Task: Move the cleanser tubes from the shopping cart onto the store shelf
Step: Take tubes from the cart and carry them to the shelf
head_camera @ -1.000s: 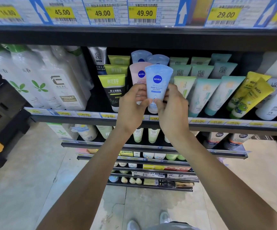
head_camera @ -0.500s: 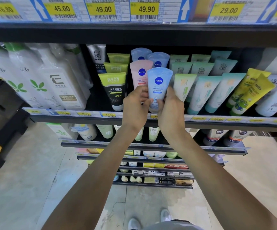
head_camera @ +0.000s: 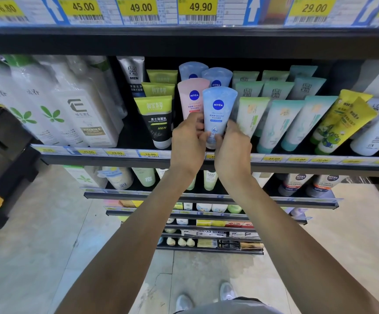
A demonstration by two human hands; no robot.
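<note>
1. Store shelf [head_camera: 106, 157]: we see a dark shelf with yellow price tags along the front rail, packed with white bottles [head_camera: 77, 114] on the left and rows of tubes across the middle and right. More shelves sit below. The shopping cart is not in view.
2. Progress, our judgement: several matching blue tubes already stand in a column behind the front one, so the restock looks well under way. This one is at its slot but not let go. How many are left in the cart we cannot tell.
3. Blue tube [head_camera: 219, 114]: pale blue, round dark-blue logo, standing cap-down with the flat crimped end up, roughly upright. It sits at the shelf front, just beside a pink tube [head_camera: 191, 98] on its left and pale green tubes [head_camera: 252, 114] on its right. Its cap is mostly hidden by the hands, so contact with the shelf is unclear.
4. Left hand [head_camera: 189, 143]: fingers curled round the blue tube's lower left side, gripping it.
5. Right hand [head_camera: 232, 148]: fingers curled on the lower right side, pinching the same tube.
</note>
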